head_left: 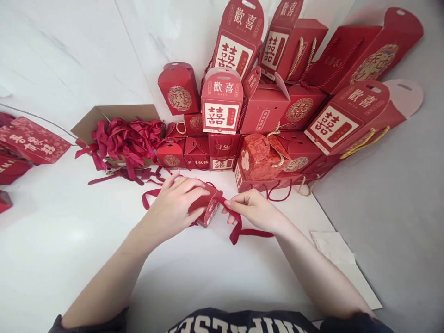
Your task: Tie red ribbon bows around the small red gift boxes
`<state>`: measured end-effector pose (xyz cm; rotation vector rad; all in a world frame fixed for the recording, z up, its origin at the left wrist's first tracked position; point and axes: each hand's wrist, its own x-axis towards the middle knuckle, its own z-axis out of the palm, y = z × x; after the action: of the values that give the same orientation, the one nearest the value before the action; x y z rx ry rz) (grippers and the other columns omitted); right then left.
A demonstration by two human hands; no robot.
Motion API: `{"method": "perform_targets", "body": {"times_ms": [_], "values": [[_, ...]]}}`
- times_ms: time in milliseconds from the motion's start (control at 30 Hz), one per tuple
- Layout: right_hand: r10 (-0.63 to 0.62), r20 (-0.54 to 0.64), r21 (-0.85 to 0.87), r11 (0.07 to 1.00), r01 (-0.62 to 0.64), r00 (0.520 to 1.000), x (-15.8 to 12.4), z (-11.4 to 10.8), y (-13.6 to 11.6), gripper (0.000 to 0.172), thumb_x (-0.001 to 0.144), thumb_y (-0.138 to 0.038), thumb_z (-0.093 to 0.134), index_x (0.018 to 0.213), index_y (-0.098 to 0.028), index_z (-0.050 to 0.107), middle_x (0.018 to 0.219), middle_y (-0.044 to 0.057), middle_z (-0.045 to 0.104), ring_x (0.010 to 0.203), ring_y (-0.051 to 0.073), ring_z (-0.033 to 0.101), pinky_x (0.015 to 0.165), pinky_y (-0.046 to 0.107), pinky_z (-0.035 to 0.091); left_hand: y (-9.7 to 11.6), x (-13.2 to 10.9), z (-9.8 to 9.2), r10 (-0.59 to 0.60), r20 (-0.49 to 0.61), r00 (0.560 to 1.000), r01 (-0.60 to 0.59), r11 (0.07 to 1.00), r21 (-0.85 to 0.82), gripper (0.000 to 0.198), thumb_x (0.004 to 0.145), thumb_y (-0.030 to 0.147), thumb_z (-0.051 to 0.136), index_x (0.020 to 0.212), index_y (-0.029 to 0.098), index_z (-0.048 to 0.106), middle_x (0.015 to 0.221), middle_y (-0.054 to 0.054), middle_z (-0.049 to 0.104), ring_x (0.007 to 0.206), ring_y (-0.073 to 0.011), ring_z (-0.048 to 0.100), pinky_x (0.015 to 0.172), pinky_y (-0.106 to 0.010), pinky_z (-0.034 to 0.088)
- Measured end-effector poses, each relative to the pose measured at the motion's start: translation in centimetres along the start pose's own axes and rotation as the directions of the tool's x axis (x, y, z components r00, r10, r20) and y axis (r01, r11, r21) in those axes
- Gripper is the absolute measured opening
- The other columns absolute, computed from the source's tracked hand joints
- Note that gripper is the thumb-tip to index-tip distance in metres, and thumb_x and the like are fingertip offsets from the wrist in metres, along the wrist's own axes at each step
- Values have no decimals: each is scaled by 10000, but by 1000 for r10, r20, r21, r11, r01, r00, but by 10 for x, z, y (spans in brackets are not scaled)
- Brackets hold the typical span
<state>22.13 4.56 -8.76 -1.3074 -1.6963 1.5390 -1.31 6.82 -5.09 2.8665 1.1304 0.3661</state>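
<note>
White worktop [69,259], red double-happiness gift boxes [222,104] stacked behind it, ribbon-filled cardboard carton [118,134] back left. From here I see the left hand [172,208] closed around a small red gift box [208,208] at front centre, right hand [255,210] pinching a dark red ribbon [236,225] beside it.

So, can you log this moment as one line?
left hand: gripping red gift box | right hand: pinching dark red ribbon | nearby: cardboard box of red ribbons, stacked red double-happiness gift boxes
</note>
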Motion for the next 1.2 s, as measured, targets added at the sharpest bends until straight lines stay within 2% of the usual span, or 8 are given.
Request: {"method": "perform_targets", "body": {"times_ms": [367,467,733,867,967,1067,1133,1200], "values": [[-1,-24,-68,998,0,1000,-4,-6,-3,459,916,-481,494,674,-160,715,699,44,716,666,166,637,648,269,468,-1,0,2,7,-42,999,-8,1000,-11,214,874,242,544,1061,235,647,1120,-50,656,1076,-233,589,1117,-508,269],[10,0,-48,999,-10,1000,-4,-6,-3,458,915,-490,491,679,-160,706,702,47,717,656,169,643,641,272,474,-1,0,2,6,-31,999,-6,1000,6,209,886,243,528,1060,231,642,1124,-53,653,1081,-232,587,1123,-505,259],[-12,41,-12,1000,12,999,2,5,1,459,915,-513,481,713,-165,702,713,45,720,651,162,661,658,259,485,1,1,4,25,-46,999,-27,999,-41,249,868,209,556,1094,244,655,1086,-52,659,1060,-228,589,1093,-497,321],[-3,28,-22,1000,4,1000,5,12,3,471,921,-515,461,697,-168,687,702,35,710,627,154,649,630,245,464,3,3,9,66,-94,993,-69,997,-31,191,887,194,541,996,246,688,1005,-34,676,982,-198,607,1087,-463,355],[-42,3,-83,996,42,999,5,13,3,470,927,-501,454,678,-168,671,665,12,677,624,148,619,624,244,434,0,2,10,103,-163,981,-99,995,32,187,882,167,544,894,256,709,922,-9,688,913,-177,622,1072,-439,378],[-137,-151,-190,976,107,979,5,9,-4,382,927,-467,479,753,-180,663,735,2,672,710,154,601,669,253,413,-5,0,7,100,-297,950,-76,993,92,173,862,173,585,887,281,718,899,2,702,891,-181,629,1007,-427,424],[-231,-278,-229,959,169,933,7,5,-11,283,925,-420,505,824,-197,647,828,4,678,798,158,597,746,265,415,-7,-3,5,56,-428,902,-20,996,89,173,844,178,618,919,298,717,909,2,707,880,-189,629,937,-423,453],[-303,-302,-195,948,252,904,13,4,-20,200,910,-385,541,857,-209,622,952,14,680,897,164,597,838,286,415,-8,-5,3,-3,-546,838,44,997,60,197,835,180,636,965,309,709,925,-2,708,864,-196,628,856,-413,470]]}}
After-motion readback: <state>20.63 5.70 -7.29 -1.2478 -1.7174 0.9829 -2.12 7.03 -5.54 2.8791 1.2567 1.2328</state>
